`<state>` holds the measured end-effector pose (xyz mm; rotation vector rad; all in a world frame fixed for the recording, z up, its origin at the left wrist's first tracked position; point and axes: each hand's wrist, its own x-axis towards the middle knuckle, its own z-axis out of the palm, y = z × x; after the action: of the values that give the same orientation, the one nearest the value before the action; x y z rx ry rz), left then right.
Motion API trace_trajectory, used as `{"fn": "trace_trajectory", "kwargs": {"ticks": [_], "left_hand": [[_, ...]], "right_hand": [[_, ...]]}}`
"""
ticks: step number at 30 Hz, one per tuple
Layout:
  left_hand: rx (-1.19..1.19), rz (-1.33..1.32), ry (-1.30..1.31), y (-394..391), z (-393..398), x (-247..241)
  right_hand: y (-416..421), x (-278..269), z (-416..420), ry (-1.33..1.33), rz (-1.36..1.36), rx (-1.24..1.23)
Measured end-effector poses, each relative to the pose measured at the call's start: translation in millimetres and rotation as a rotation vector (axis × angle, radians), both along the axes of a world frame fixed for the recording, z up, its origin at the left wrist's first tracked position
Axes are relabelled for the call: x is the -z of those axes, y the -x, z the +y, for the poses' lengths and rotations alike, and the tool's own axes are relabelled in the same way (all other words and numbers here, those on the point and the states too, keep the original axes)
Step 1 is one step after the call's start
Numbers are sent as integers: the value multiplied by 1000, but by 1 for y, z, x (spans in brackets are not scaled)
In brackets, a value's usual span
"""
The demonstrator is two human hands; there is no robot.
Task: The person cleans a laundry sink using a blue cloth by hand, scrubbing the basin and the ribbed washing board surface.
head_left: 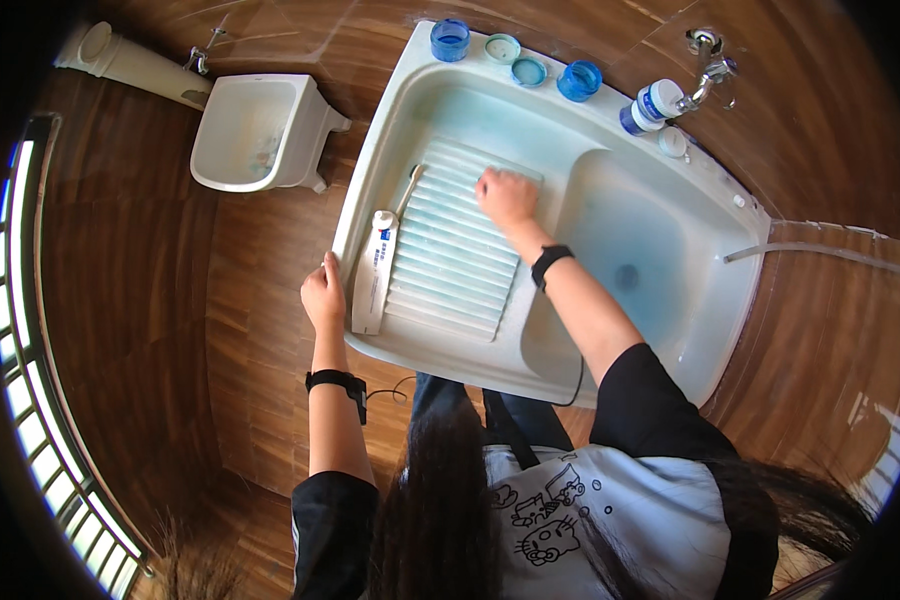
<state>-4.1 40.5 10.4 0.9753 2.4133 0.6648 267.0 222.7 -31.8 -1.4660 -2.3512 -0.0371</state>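
Observation:
Before me is a white laundry sink [450,358] with a built-in ribbed washboard [454,262] and a deeper basin [637,225] holding bluish water at its right. My right hand [506,199] is curled into a slightly blurred fist over the upper right of the washboard; nothing shows in it. With thumb uppermost, my left hand [323,292] grips the sink's left rim. Along the washboard's left side lies a white toothpaste tube [375,277] bearing writing, its cap pointing away from me. A toothbrush [410,189] lies just beyond the cap.
Two blue jars [450,41] [579,81] and two round lids [502,49] [529,72] sit on the back ledge. White-and-blue containers [651,105] stand near the wall faucet [709,75]. A white mop sink [259,135] stands at the left; a hose [817,251] meets the right rim.

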Motion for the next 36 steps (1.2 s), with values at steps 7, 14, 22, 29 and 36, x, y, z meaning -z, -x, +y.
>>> {"fn": "trace_trajectory", "kwargs": {"ticks": [7,14,22,29,36], "left_hand": [[-5,17,-18,0,-1,0],[11,32,44,5,-5,6],[20,13,-9,0,-1,1],[29,19,8,4,-2,6],[20,26,8,4,-3,5]], "right_hand": [[18,-27,-163,36,178,-633],[15,-11,-79,49,68,-553],[-10,7,39,-15,-29,136],[37,-11,-120,26,83,-426],[13,-14,-87,18,103,-662]]}}
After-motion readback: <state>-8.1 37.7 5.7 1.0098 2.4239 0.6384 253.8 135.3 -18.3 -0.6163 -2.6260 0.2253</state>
